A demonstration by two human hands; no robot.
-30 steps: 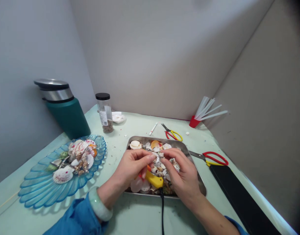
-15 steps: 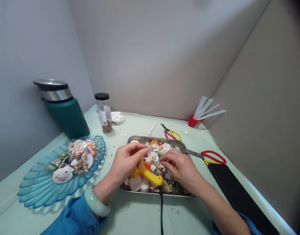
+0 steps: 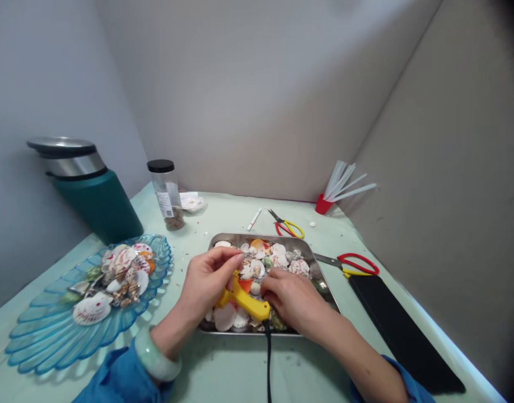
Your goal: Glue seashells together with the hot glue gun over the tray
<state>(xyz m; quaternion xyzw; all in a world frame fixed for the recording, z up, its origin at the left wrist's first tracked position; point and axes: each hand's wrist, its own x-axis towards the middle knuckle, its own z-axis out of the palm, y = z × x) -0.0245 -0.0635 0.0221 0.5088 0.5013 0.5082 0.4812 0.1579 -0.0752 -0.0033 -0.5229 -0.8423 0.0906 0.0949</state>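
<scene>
A metal tray (image 3: 326,280) full of seashells sits in front of me. Across the shells lies a yellow glue gun (image 3: 251,303), its black cord running toward me. My left hand (image 3: 209,274) hovers over the tray's left side, thumb and forefinger pinched together by the gun; whatever is between them is too small to make out. Down among the shells, beside the gun's handle end, is my right hand (image 3: 293,294) with its fingers curled together. Their tips are hidden, and so is anything they hold. A speckled scallop shell (image 3: 299,267) shows just beyond that hand.
To the left, a blue shell-shaped dish (image 3: 51,341) bears more shells, near a teal bottle (image 3: 97,204) and a clear jar (image 3: 168,196). Scissors (image 3: 358,264), smaller snips (image 3: 288,226), a marker (image 3: 254,219), a red cup of glue sticks (image 3: 323,205) and a black slab (image 3: 402,333) surround the tray.
My right hand has moved left and lower into the shells by the glue gun, uncovering shells at the tray's right. The left hand keeps its pinch. The whole view has shifted slightly.
</scene>
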